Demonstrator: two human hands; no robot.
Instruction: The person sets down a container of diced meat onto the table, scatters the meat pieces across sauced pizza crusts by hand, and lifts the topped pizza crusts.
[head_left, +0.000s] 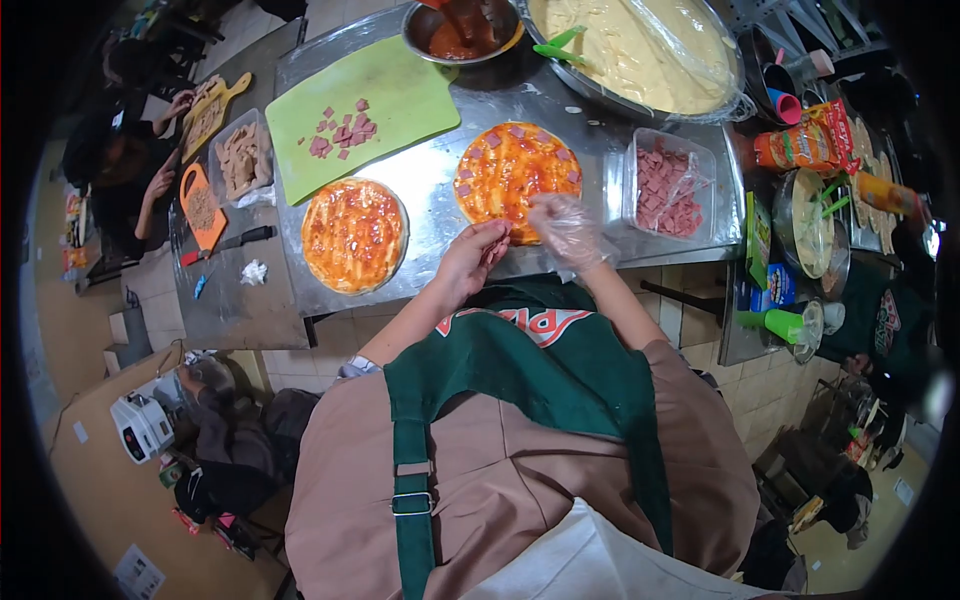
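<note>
My right hand (pixel 568 232), in a clear plastic glove, is over the lower right edge of a sauce-covered pizza (pixel 505 200), its fingers pinched together. Bare and curled, my left hand (pixel 474 258) is beside it at the near edge of that pizza; anything between its fingers is hidden. A few pink ham squares (pixel 492 141) lie along the pizza's top and left. Left of it, a second pizza (pixel 352 235) carries sauce only. More ham pieces (pixel 345 132) are scattered on a green cutting board (pixel 400 85). A clear plastic container (pixel 631 180) to the right holds many ham squares (pixel 668 195).
A sauce bowl (pixel 412 42) and a large bowl of creamy yellow mixture (pixel 640 55) stand at the back. On the left are a knife (pixel 240 242), an orange board (pixel 203 228) and a co-worker's hand (pixel 160 182). Snack packets (pixel 800 145) sit at right.
</note>
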